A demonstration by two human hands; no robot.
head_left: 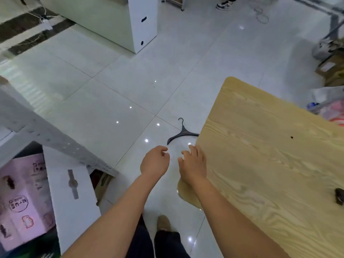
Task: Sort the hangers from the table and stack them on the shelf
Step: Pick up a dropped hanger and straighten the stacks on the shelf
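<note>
Tile, white and glossy, covers the floor. Nearest, the left hand hangs loosely curled and empty; the right hand, fingers spread, empty, overlaps the left edge of the wooden table. Just beyond, a black hanger lies on the floor, one arm under that edge. Open tiles reach a white cabinet.
</note>
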